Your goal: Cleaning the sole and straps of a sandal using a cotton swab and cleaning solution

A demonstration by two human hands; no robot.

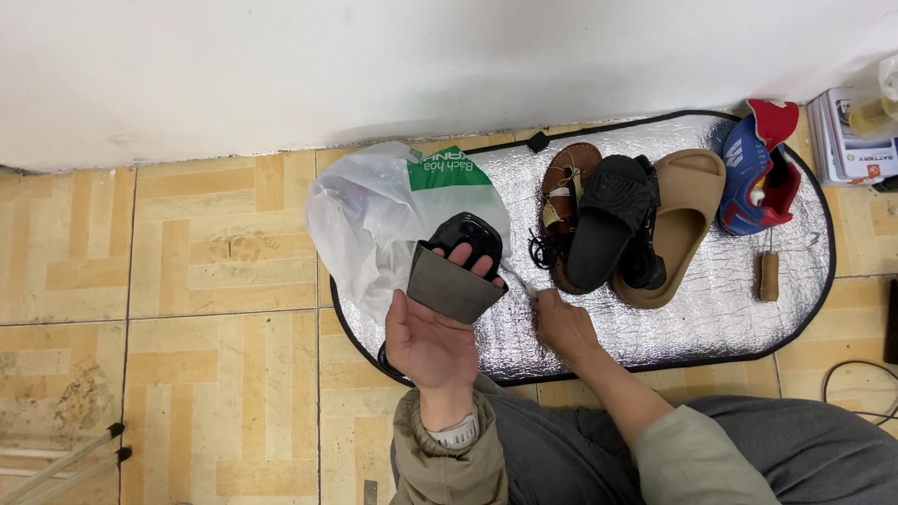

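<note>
L hand grips black sandal, sole up; R hand down on silver mat.

L hand (432, 339): palm up, fingers closed round a black sandal (460, 266), grey sole facing camera, held over the mat's left end, just in front of a white plastic bag w/ green print (385, 213). R hand (561, 323): resting on the silver mat (730, 299), fingers pinched on sth small and pale; cannot tell what. Beyond R hand, mid-mat: brown strappy sandal (564, 201), black slide (610, 220) lying partly over it, tan slide (687, 210) touching the black one's right side. Further right: blue-and-red shoe (753, 173); small brown brush (769, 276) near mat edge. Mat lies on tan tiled floor (215, 243) against white wall. Box (856, 140) at far right, off mat.
</note>
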